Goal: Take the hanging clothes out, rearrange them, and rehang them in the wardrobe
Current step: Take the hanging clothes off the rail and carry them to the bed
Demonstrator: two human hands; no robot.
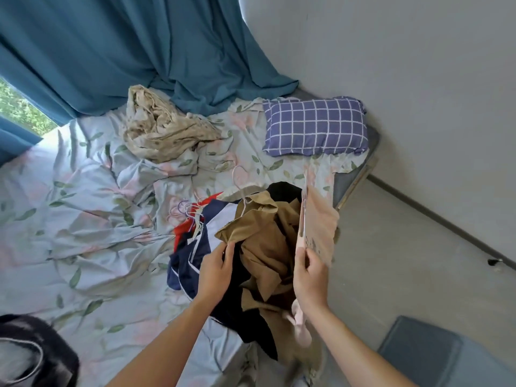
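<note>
Step in hand, by my reading: sorting the pile of clothes on the bed edge, separating one garment from the rest before rehanging. The wardrobe is not in view.

Right hand (310, 277): forearm comes up from the lower right, thumb and fingers pinching the lower edge of a pale pink garment (318, 227), which stands lifted, nearly upright, over the right side of the pile. More pink fabric trails down beside the wrist.

Left hand (216, 270): forearm comes from the lower centre, fingers curled, pinching a fold of the tan garment (265, 241) at its left corner. The hands are apart, with the tan cloth between them.

To do this well: hold the tan piece down with the left while the right draws the pink one up and clear, so hangers do not snag. Likely best to find the pink piece's shoulders or hanger before pulling harder; I cannot tell whether it has a hanger on it.

Beside the tan garment lies a navy garment (190, 261) with white trim, red cloth showing above it. Just beyond, a cluster of hanger hooks (188, 212) lies tangled on the floral bed sheet (92, 219); lift these one at a time.

Farther off: a crumpled beige blanket (159, 129), a checked purple pillow (315, 125), and a teal curtain (125, 51) pooling on the bed.
</note>
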